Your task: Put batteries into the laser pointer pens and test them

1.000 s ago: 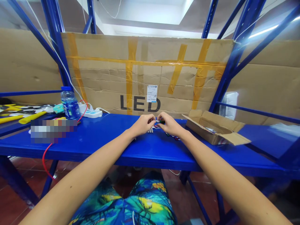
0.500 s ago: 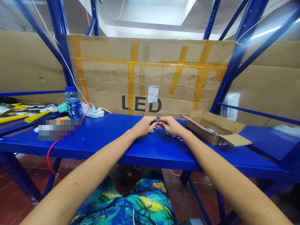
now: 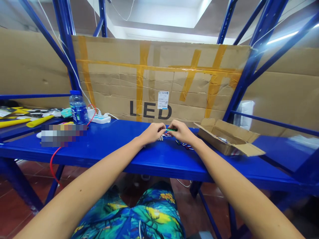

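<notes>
Over the blue table, my left hand [image 3: 154, 132] and my right hand [image 3: 183, 131] are close together, both with fingers closed. A thin, shiny green piece [image 3: 171, 129] runs between them. The right fingers pinch it, and the left fingertips meet its left end; its exact kind is too small to make out. Just below the hands lie several small silvery bits [image 3: 160, 138] and some red and white pieces [image 3: 167, 135]. Beside my right wrist is a small pile of coloured pieces [image 3: 185, 145] in red, blue and green, partly hidden by the wrist.
An open cardboard box [image 3: 216, 141] with some shiny pieces inside stands on the right of the table [image 3: 112, 159]. To the left are a blue-capped bottle [image 3: 78, 109], a white power strip [image 3: 101, 119], a red cable [image 3: 52, 162] and yellow-handled items [image 3: 40, 121]. A large carton [image 3: 112, 79] rises behind.
The green piece shows more between my hands now, lying more lengthwise in the right fingers. My right hand has lifted and turned slightly; the left has barely moved.
</notes>
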Demonstrator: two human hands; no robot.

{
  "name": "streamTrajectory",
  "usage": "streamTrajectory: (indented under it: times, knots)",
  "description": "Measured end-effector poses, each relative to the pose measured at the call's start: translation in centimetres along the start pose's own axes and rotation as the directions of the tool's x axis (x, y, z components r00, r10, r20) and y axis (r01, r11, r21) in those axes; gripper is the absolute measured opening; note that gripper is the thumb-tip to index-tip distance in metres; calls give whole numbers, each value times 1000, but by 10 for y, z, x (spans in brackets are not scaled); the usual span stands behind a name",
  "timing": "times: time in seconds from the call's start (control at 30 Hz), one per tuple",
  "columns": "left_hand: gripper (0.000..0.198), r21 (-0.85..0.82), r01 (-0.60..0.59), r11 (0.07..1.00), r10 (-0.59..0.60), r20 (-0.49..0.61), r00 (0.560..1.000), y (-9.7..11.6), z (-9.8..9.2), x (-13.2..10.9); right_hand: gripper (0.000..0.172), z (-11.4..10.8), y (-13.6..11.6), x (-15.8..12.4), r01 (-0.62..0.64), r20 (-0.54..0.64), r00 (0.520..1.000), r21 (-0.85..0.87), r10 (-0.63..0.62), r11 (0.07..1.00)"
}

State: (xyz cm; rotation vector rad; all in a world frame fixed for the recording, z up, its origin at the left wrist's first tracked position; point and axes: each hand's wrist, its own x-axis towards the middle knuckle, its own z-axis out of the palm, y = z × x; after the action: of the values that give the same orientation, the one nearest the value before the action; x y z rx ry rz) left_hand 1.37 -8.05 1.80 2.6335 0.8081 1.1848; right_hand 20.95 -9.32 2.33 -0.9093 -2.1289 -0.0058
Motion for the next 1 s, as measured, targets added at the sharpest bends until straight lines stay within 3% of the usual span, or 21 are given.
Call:
streamTrajectory:
  times: [0.13, 0.37, 0.5, 0.6, 0.83, 1.0]
  knots:
    - [14, 9, -8, 1000, 9, -12, 1000, -1, 0, 0, 13, -4, -4, 0, 5, 36, 999, -1, -5, 1000]
    - [14, 28, -112, 993, 112, -3, 994, -1, 2, 0, 34, -5, -7, 1, -46, 133, 990, -54, 52, 997]
    - [13, -13, -30, 999, 30, -34, 999, 0, 2, 0, 14, -2, 0, 0, -110, 108, 989, 54, 104, 992]
    - [12, -31, 8, 999, -9, -28, 1000, -1, 1, 0, 20, 1, 7, -2, -93, 102, 991, 103, 82, 990]
    - [13, 23, -75, 997, 75, 2, 997, -4, 1, 0, 6, -3, 4, -2, -70, 110, 992, 38, 65, 997]
    - [13, 57, -131, 990, 130, 27, 991, -3, 3, -1, 14, -4, 0, -2, 12, 142, 990, -53, -4, 999]
